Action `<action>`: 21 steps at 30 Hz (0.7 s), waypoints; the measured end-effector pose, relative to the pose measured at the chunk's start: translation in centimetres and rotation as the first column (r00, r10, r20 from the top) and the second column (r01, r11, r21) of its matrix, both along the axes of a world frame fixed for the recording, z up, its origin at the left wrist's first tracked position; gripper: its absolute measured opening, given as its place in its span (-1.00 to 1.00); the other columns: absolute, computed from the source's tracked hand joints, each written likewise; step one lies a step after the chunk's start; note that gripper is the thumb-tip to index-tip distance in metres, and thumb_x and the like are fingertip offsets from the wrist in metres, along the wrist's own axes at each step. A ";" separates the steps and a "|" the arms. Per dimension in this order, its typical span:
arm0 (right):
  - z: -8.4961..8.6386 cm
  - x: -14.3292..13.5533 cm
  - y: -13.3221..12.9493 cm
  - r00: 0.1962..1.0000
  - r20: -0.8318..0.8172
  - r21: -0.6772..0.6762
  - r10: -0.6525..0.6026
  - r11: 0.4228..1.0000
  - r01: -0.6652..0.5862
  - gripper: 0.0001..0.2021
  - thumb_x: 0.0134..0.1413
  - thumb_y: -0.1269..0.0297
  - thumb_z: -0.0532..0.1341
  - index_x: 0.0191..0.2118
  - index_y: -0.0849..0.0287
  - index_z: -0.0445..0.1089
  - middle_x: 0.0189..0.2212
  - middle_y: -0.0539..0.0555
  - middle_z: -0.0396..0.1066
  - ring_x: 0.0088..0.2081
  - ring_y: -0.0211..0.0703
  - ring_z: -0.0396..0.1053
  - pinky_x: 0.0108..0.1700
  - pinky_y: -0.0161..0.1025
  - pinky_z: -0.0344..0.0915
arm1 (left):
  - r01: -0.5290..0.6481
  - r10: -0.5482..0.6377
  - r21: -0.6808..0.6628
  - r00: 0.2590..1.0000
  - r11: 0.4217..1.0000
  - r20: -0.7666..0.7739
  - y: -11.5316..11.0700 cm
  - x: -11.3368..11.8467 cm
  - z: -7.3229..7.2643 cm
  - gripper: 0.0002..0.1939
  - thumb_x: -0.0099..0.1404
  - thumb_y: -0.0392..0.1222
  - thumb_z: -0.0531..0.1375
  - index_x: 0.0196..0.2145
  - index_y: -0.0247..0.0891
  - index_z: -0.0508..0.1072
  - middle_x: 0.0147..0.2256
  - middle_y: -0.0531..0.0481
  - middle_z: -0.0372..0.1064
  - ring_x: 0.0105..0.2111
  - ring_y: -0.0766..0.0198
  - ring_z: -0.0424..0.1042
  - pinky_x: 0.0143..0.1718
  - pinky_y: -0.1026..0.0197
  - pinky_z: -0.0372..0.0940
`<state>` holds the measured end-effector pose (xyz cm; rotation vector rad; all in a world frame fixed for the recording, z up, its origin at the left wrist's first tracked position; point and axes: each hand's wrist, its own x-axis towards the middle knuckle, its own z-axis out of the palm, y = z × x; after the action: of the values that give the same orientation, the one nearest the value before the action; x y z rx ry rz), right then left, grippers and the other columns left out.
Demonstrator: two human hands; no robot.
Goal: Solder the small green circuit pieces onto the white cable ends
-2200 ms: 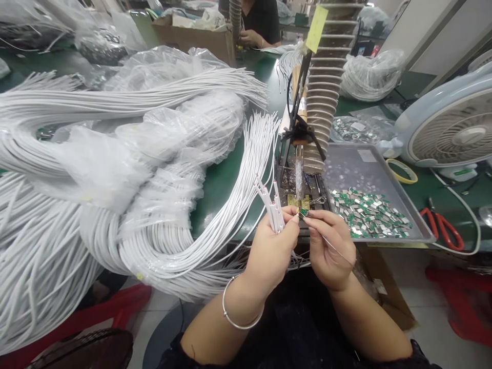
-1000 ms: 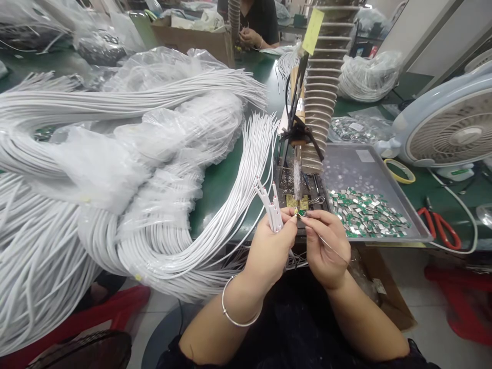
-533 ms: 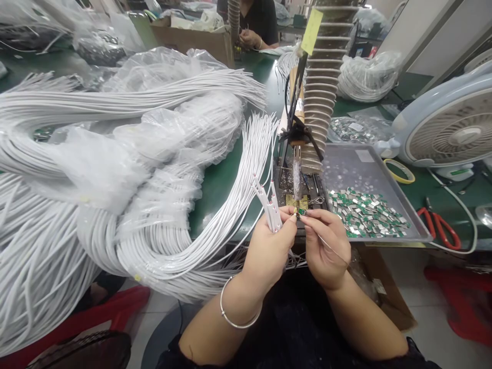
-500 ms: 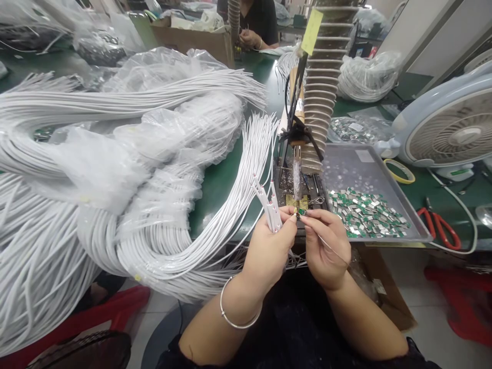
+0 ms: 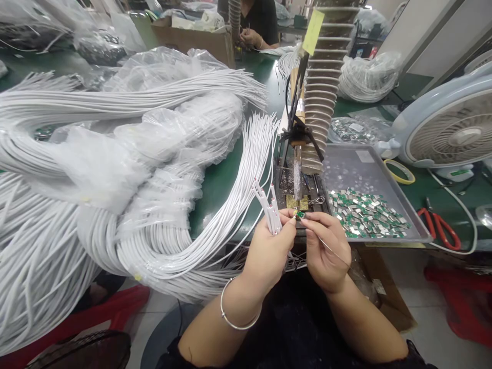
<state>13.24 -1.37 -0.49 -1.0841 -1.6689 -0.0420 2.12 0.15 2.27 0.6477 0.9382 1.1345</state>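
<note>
My left hand (image 5: 271,248) is closed round several white cables (image 5: 272,212) whose stripped ends point up. Its thumb and forefinger pinch at the left side of a small green circuit board (image 5: 300,214). From the right, my right hand (image 5: 327,246) is closed, its fingertips at the board's right edge and on a thin wire (image 5: 330,248) that runs across the palm. Just beyond the fingertips is a soldering iron (image 5: 297,174) in a stand, its tip pointing down over a yellowish pad (image 5: 294,202).
Bundles of white cable (image 5: 154,246) cover the left side. At right are a grey tray (image 5: 346,164) of small boards, yellow tape (image 5: 400,171), red-handled cutters (image 5: 438,225) and a fan (image 5: 457,128). A ribbed hose (image 5: 323,87) rises behind the iron. A person (image 5: 255,25) sits opposite.
The small green board has shifted slightly and tilted between my fingertips, a little away from the iron's tip. Both hands keep their hold, almost in the same place.
</note>
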 end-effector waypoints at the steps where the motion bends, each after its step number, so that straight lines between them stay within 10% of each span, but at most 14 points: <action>1: -0.1 0.0 -0.1 1.000 -0.006 -0.004 0.005 1.000 -0.005 -0.73 0.09 0.53 0.11 -0.12 0.12 0.39 -0.24 0.14 0.39 -0.20 -0.12 0.42 -0.22 -0.09 0.45 | 0.001 -0.001 -0.007 1.000 1.000 0.000 0.0 0.0 -0.1 -0.83 0.11 -0.29 0.19 -0.54 -0.30 0.23 -0.57 0.17 0.16 -0.71 0.59 -0.01 -0.67 0.40 -0.09; 10: -0.5 0.5 -0.6 0.992 -0.115 -0.099 0.056 0.993 -0.067 -0.68 0.13 0.56 0.04 -0.05 0.13 0.34 -0.32 0.10 0.43 -0.31 -0.19 0.42 -0.30 -0.16 0.43 | 0.041 -0.035 0.060 0.994 0.997 -0.104 -0.4 -0.7 -1.4 -0.87 0.12 -0.26 0.21 -0.53 -0.31 0.33 -0.26 -0.03 0.35 -0.57 0.50 0.17 -0.57 0.35 0.07; 21: -0.3 0.8 -0.4 1.000 -0.014 -0.209 0.003 0.978 -0.006 -0.88 0.10 0.49 0.10 -0.32 0.15 0.33 -0.45 0.02 0.33 -0.39 -0.22 0.35 -0.36 -0.24 0.35 | 0.128 -0.096 0.104 0.960 0.986 -0.263 -0.5 -1.6 -1.5 -0.91 0.12 -0.23 0.22 -0.49 -0.27 0.41 -0.37 0.01 0.39 -0.53 0.41 0.21 -0.50 0.31 0.13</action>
<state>14.02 -1.78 -0.79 -1.2344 -1.6905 0.1465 0.49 -0.38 0.73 0.9530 1.0441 1.0262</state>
